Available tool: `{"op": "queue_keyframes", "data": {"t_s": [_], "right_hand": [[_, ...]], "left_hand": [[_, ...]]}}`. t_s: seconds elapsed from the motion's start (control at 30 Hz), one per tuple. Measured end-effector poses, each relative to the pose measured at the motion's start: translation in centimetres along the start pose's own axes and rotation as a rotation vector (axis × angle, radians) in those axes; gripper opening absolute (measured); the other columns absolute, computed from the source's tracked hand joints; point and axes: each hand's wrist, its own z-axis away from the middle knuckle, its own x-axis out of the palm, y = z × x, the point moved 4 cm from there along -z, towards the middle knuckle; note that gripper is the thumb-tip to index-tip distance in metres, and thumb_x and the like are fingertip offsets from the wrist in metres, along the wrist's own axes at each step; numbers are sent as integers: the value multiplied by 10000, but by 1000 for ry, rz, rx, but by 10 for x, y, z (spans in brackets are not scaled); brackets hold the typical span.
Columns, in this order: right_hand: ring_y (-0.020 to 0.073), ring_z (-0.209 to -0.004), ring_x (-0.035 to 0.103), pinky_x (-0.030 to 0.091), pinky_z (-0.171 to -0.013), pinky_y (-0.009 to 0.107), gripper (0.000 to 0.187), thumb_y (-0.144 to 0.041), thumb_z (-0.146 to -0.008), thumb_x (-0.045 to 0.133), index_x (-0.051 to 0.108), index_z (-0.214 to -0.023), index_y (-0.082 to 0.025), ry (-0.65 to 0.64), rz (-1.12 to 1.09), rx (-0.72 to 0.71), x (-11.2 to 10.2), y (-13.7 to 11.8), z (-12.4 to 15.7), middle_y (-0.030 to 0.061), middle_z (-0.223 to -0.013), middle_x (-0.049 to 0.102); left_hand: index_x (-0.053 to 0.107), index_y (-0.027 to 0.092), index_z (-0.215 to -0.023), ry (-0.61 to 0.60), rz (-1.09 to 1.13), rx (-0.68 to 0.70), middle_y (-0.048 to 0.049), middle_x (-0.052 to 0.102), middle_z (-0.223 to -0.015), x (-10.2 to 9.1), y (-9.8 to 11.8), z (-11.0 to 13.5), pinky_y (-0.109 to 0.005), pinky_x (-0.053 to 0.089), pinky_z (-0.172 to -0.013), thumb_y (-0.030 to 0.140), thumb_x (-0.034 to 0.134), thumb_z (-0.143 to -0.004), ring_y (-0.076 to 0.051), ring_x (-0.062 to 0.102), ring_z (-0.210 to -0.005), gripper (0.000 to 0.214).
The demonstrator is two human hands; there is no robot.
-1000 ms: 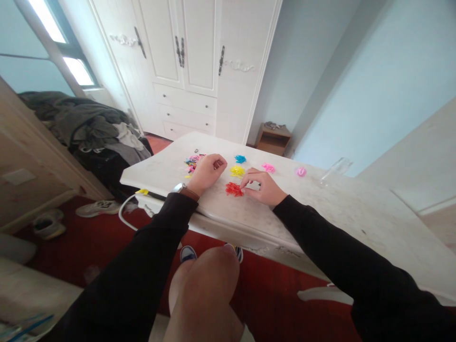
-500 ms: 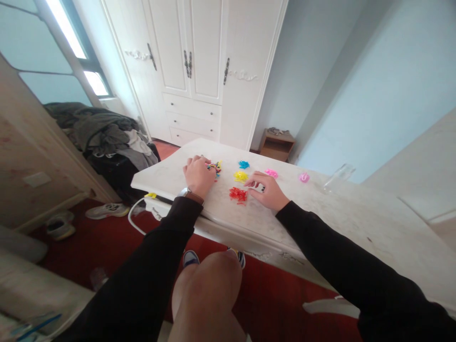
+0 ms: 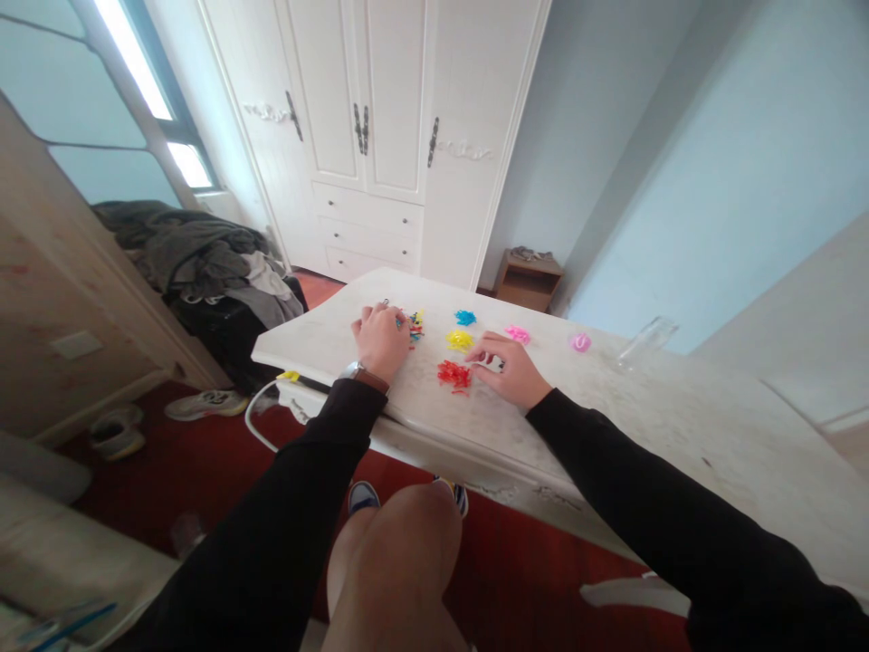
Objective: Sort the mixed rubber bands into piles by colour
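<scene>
My left hand, with a watch on its wrist, rests on the left part of the white table. Its fingers curl at the edge of a mixed pile of small multicoloured pieces; the fingertips are partly hidden. Bent and close together, the thumb and forefinger of my right hand are beside a pile of small red pieces. Something dark shows under its other fingers, too small to name. Yellow pieces, blue pieces and pink pieces lie in separate little piles close by.
A round pink item and a clear glass-like container lie farther right on the table. A white cable hangs at the left edge. Behind stands a white wardrobe; clothes are heaped at left.
My left hand's fingers have shifted slightly leftward, showing more of the mixed pile's lower part. The right hand stays nearly still by the red pile. The view has tilted a little.
</scene>
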Motion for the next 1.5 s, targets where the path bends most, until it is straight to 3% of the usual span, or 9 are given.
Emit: {"op": "queue_keyframes", "data": {"t_s": [0.27, 0.7, 1.03, 1.27, 1.37, 1.5], "right_hand": [[147, -721, 590, 469, -663, 280, 206, -28, -745, 586, 702, -804, -187, 8, -8, -18, 1, 1, 0, 16, -788, 630], [144, -715, 579, 464, -662, 278, 212, -17, -752, 583, 704, -779, -189, -22, -7, -9, 3, 1, 1, 14, -777, 621], [144, -718, 586, 470, -664, 278, 192, -32, -776, 590, 707, -777, -185, -11, -7, -6, 3, 0, 1, 21, -777, 638], [162, -759, 633, 503, -675, 295, 129, -127, -832, 640, 712, -902, -207, 75, 32, 60, 0, 5, 0, 30, -847, 689], [209, -967, 678, 533, -720, 316, 146, -180, -857, 669, 713, -988, -227, 55, 33, 66, 0, 3, 0, 70, -1070, 731], [262, -1240, 621, 553, -915, 420, 262, -179, -867, 674, 715, -1116, -249, -13, 38, -6, 6, -1, 0, 97, -1346, 682]], "left_hand": [[640, 216, -888, 73, 126, -6, -82, 745, -957, 0, 0, -7, -457, 382, -991, 180, 544, -930, -297, 627, -1087, 111], [609, 203, -892, 163, 351, 53, -60, 728, -908, 2, -6, -10, -338, 495, -815, 90, 624, -819, -223, 670, -870, 135], [626, 188, -819, 152, 595, 83, -23, 732, -814, 0, 0, -8, -284, 552, -760, 95, 703, -771, -170, 693, -768, 130], [716, 186, -892, -65, 730, 384, -37, 783, -869, 1, 22, 2, -287, 579, -778, 205, 729, -818, -174, 736, -795, 77], [769, 194, -902, -104, 706, 491, -54, 799, -903, 1, 27, 6, -292, 580, -778, 261, 719, -851, -185, 737, -817, 98], [801, 192, -912, -146, 676, 573, -69, 802, -914, 0, 30, 9, -288, 568, -758, 256, 704, -865, -189, 728, -821, 125]]}}
